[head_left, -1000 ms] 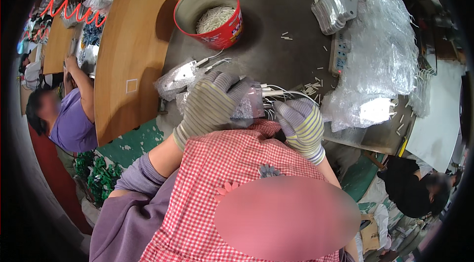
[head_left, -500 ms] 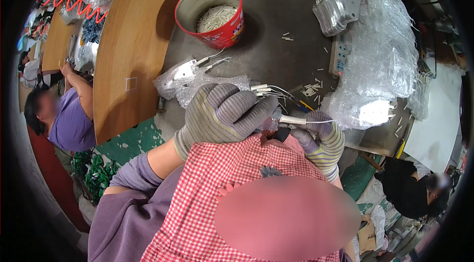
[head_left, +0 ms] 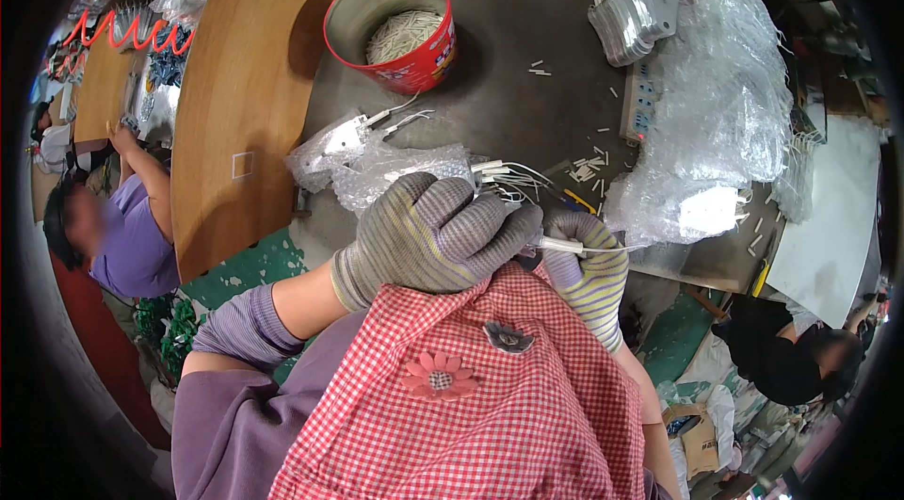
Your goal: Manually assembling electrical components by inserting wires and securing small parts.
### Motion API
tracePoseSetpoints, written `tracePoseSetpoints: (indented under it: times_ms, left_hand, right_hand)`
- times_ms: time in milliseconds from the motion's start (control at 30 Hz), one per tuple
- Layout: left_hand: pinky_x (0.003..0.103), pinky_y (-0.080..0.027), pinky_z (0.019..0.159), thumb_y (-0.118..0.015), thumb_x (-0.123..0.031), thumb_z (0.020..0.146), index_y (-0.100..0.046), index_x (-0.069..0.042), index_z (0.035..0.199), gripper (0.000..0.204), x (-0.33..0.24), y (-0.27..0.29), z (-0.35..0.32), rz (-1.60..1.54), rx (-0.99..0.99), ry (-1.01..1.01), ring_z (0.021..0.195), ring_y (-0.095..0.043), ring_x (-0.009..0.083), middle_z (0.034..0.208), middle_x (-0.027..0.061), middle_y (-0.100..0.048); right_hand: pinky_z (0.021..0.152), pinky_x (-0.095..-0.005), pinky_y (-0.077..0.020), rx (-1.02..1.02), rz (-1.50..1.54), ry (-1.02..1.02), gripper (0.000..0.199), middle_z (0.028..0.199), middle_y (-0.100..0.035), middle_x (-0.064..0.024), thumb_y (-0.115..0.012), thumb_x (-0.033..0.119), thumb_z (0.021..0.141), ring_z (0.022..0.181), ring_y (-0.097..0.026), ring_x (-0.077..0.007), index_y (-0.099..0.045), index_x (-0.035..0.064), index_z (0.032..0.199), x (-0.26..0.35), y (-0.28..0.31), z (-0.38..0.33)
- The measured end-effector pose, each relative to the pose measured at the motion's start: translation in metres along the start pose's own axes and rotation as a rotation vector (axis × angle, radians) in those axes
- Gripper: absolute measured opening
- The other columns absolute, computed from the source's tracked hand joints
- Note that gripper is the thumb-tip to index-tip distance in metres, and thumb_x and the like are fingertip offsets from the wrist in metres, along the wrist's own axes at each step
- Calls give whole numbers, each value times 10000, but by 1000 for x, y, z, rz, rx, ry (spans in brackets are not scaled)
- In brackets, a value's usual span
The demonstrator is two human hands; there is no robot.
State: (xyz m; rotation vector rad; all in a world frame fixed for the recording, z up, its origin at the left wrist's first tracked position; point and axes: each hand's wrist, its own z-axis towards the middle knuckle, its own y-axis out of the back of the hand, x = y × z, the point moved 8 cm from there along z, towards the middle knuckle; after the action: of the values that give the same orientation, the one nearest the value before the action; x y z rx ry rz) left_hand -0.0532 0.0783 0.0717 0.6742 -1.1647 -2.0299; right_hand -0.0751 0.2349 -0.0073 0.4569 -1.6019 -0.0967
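My left hand, in a grey striped knit glove, is closed at the front of my checked apron. A small white tube sticks out past its fingers, with a thin white wire running on to the right. My right hand, gloved alike, has its fingers curled at the tube and wire; its fingertips are partly hidden. Just beyond my left hand lie bubble-wrapped metal parts, with a bunch of white-sleeved wires at their right end.
A red bucket of small white tubes stands at the back. Loose tubes lie on the dark table. Bubble-wrapped parts are heaped at the right, beside a power strip and stacked metal parts. Co-workers sit at left and right.
My right hand has shifted slightly left, closer to my left hand, and less of the white tube shows between them. My head view has moved a little, baring more of the apron.
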Motion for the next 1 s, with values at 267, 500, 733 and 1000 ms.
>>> tracePoseSetpoints:
  times_ms: [267,500,733,1000]
  left_hand:
    - [294,-489,561,-713,-257,720,-745,-238,1028,310,7,3,-2,-31,-123,64,706,-589,146,907,-36,-632]
    - [314,-508,611,-718,-275,701,-733,-219,1095,399,11,-11,-7,-10,106,161,757,-622,166,947,-6,-636]
    - [414,-528,812,-780,-403,685,-623,-31,1234,682,32,-42,-11,-405,402,414,975,-630,334,1111,164,-609]
    - [457,-467,936,-782,-505,643,-585,-40,1303,831,57,-43,-38,-470,450,566,1075,-574,369,1176,210,-586]
  right_hand:
    - [752,-229,-482,187,612,-371,253,1041,-657,-64,-583,111,950,867,-604,-90,-584,3,1179,-14,1,-21]
    - [789,-268,-526,148,320,-367,242,913,-701,-81,-687,56,871,829,-665,-135,-627,-15,1095,-14,19,-16]
    - [727,-242,-513,218,303,-271,201,893,-712,-58,-714,100,860,811,-657,-100,-678,11,1037,-8,2,7]
    - [731,-230,-514,233,308,-223,190,868,-692,-63,-670,140,915,786,-638,-106,-670,8,1051,-7,-12,21]
